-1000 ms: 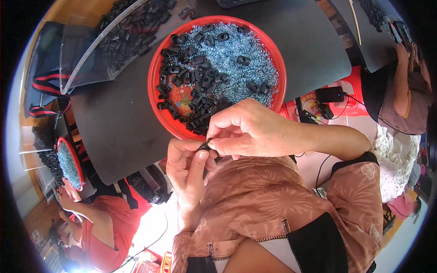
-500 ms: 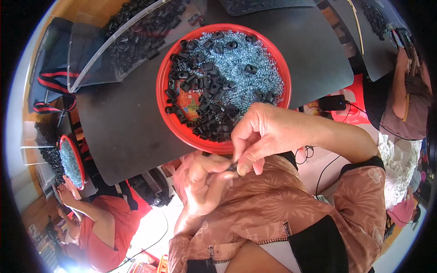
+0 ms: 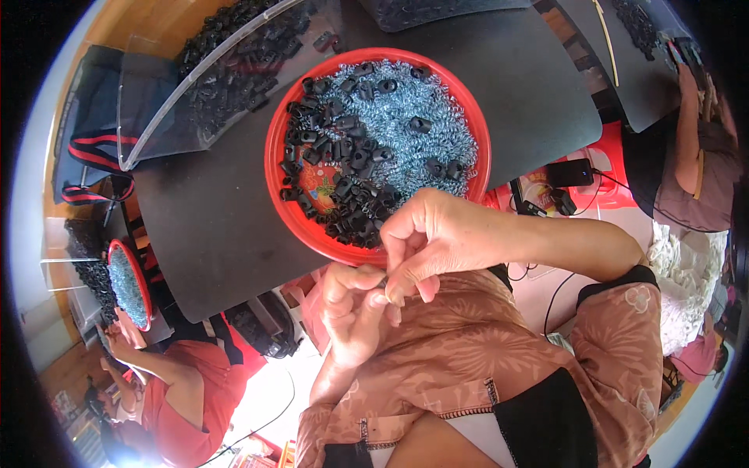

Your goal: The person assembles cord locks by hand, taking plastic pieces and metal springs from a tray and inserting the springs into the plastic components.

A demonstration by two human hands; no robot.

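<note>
**A:** where was the small dark piece [image 3: 383, 284] being held, and what could've gone wrong tbh?

**B:** it was pinched between the fingertips of the left hand [image 3: 351, 316] and right hand [image 3: 445, 234], held together above the patterned clothing [image 3: 468, 335]. most of it was covered, so its shape couldn't be made out. with a grip that tiny, it could've been squeezed out sideways and lost in the folds.

**A:** and around it?

**B:** just beyond, the red basin [image 3: 275, 160] was shared by springs [image 3: 449, 136] and black parts [image 3: 359, 160]. they were jumbled where they met, so a tangled clump could easily have been grabbed. the basin also seemed to be set by the counter's [image 3: 211, 218] near edge, so if bumped by a forearm, it might've been tipped.
</note>
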